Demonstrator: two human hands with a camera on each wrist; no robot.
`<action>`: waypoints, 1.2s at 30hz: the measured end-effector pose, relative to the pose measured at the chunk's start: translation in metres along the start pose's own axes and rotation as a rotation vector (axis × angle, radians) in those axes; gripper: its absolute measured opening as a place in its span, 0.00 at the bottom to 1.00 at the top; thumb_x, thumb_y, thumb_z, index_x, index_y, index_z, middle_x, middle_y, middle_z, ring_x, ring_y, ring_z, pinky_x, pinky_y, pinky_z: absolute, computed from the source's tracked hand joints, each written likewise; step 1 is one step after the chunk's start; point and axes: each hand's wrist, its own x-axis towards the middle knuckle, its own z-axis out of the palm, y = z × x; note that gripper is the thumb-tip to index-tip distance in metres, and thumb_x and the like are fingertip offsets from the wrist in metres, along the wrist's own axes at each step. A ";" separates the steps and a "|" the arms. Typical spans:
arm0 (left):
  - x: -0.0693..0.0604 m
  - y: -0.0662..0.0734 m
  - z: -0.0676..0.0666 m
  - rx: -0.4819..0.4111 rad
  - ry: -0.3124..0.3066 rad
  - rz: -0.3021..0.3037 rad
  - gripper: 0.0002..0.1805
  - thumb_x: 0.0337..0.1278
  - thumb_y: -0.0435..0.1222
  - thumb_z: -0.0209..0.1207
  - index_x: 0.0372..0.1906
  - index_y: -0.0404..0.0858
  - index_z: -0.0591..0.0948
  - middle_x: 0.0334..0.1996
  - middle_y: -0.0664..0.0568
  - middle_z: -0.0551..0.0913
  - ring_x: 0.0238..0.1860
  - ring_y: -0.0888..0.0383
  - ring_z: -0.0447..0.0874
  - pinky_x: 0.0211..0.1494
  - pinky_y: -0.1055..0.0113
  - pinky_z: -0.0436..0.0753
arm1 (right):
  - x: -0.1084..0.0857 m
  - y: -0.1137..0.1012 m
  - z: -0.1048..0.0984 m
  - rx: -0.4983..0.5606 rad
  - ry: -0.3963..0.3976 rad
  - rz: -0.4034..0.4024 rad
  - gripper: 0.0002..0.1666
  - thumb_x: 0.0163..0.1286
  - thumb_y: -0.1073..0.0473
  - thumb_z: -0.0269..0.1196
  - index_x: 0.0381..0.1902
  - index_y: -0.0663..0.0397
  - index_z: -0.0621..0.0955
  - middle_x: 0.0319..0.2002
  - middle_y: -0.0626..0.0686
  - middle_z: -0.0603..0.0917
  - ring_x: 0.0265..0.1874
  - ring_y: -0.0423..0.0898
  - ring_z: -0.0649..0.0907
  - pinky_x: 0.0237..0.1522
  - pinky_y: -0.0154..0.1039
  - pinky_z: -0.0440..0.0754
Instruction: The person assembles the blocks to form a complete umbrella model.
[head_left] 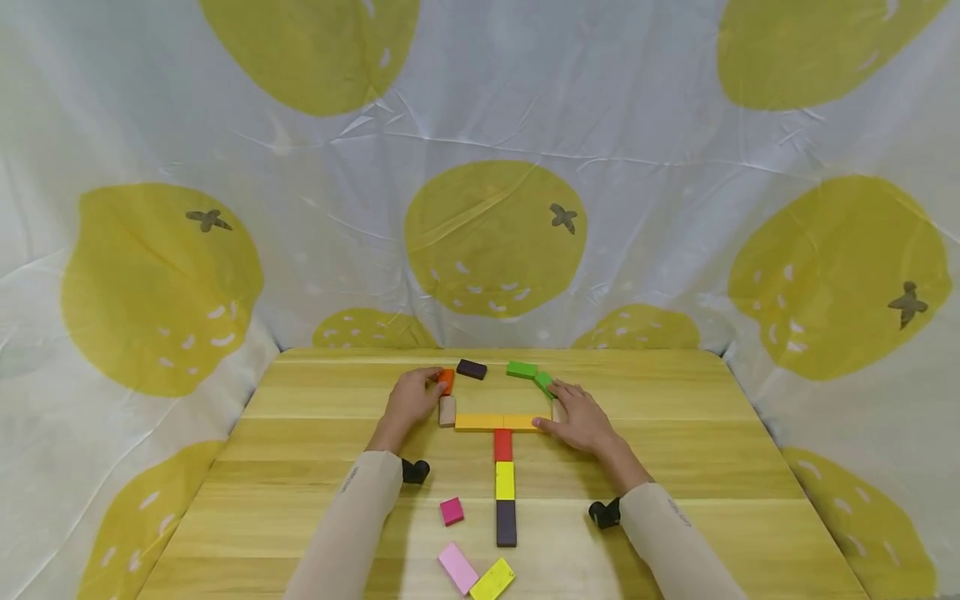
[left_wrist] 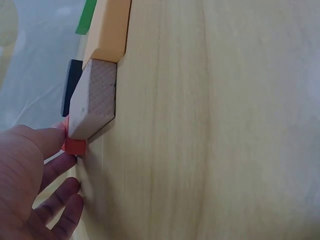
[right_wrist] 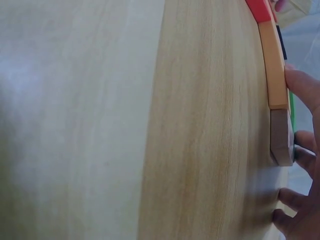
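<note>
My left hand (head_left: 411, 402) pinches a small orange-red block (head_left: 447, 380) between thumb and fingers, at the end of a plain wood block (head_left: 447, 412). Two yellow-orange blocks (head_left: 480, 422) lie end to end in a crossbar. My right hand (head_left: 585, 421) rests over the bar's right end with fingers spread. Its thumb touches the yellow-orange block (right_wrist: 275, 75), and its fingertips lie by a slanted green block (head_left: 543, 382), partly hiding another plain wood block (right_wrist: 281, 135). Across the top, a dark block (head_left: 472, 369) and a second green block (head_left: 522, 369) lie apart.
Below the crossbar, a red block (head_left: 503, 445), a yellow block (head_left: 505, 481) and a dark block (head_left: 506, 523) form a column. Nearer me lie a magenta block (head_left: 452, 511), a pink block (head_left: 458, 568) and another yellow block (head_left: 492, 579). A lemon-print curtain (head_left: 645, 250) hangs behind the wooden table (head_left: 300, 500).
</note>
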 end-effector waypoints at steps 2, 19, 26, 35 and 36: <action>0.001 0.001 0.001 -0.001 -0.002 -0.003 0.22 0.72 0.42 0.62 0.66 0.39 0.82 0.56 0.43 0.87 0.55 0.43 0.85 0.58 0.46 0.83 | 0.001 0.001 0.001 -0.004 -0.006 0.007 0.51 0.69 0.31 0.63 0.78 0.56 0.67 0.79 0.60 0.65 0.77 0.70 0.63 0.74 0.70 0.62; 0.009 0.006 0.006 -0.054 -0.024 -0.028 0.18 0.71 0.41 0.64 0.61 0.42 0.84 0.50 0.46 0.89 0.49 0.48 0.87 0.53 0.51 0.85 | 0.000 -0.002 -0.001 0.001 -0.005 0.002 0.50 0.69 0.33 0.64 0.77 0.57 0.67 0.78 0.61 0.65 0.77 0.68 0.64 0.74 0.68 0.62; 0.010 0.010 0.008 -0.066 -0.053 -0.013 0.18 0.72 0.40 0.63 0.63 0.44 0.84 0.50 0.48 0.88 0.50 0.50 0.86 0.54 0.53 0.85 | 0.000 -0.001 0.000 -0.002 0.001 -0.006 0.50 0.69 0.33 0.63 0.78 0.57 0.67 0.78 0.61 0.65 0.77 0.68 0.63 0.76 0.67 0.59; 0.011 0.009 0.009 -0.049 -0.056 0.009 0.17 0.73 0.40 0.62 0.62 0.45 0.85 0.51 0.47 0.88 0.49 0.50 0.86 0.54 0.52 0.85 | 0.000 0.001 0.000 -0.010 -0.003 -0.006 0.51 0.69 0.31 0.63 0.78 0.57 0.66 0.79 0.60 0.64 0.77 0.68 0.63 0.76 0.67 0.59; 0.010 0.009 0.009 -0.047 -0.056 0.011 0.17 0.73 0.40 0.62 0.62 0.45 0.85 0.51 0.47 0.88 0.49 0.50 0.86 0.54 0.52 0.85 | 0.000 0.001 0.000 -0.011 -0.007 -0.002 0.52 0.68 0.31 0.63 0.78 0.56 0.66 0.79 0.60 0.64 0.77 0.68 0.63 0.76 0.67 0.59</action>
